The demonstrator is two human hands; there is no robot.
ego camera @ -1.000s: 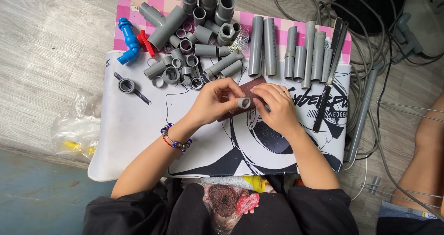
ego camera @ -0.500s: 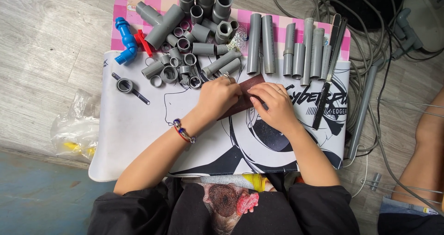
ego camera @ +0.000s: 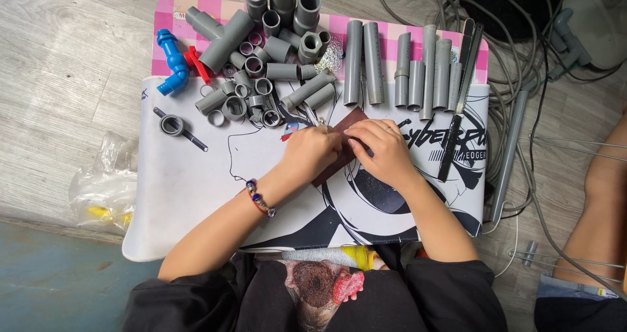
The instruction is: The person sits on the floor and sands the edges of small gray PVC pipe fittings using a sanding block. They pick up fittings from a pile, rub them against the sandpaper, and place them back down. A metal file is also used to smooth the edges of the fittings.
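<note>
**Brown sheet held under two hands at mid-mat**

Brown abrasive-looking sheet point(ego camera: 343, 146) lies on the printed mat point(ego camera: 189, 195), just below the middle of its far edge. Left hand point(ego camera: 312, 154) rests on the sheet's left part, fingers curled down together upon it; a beaded bracelet point(ego camera: 259, 198) circles that wrist. Right hand point(ego camera: 385, 150) presses on the sheet's right part, fingertips bent onto it near the left hand. Whether either grip encloses a smaller piece beneath cannot be told. Grey fittings point(ego camera: 261, 71) are heaped at the far left corner of the mat, beside a blue valve point(ego camera: 171, 63) with a red handle. Straight grey pipes point(ego camera: 405, 67) stand in a row along the far edge, right of the heap. A dark flat tool point(ego camera: 460, 100) lies along the right edge. Cables point(ego camera: 522, 77) run over the floor beyond.
</note>
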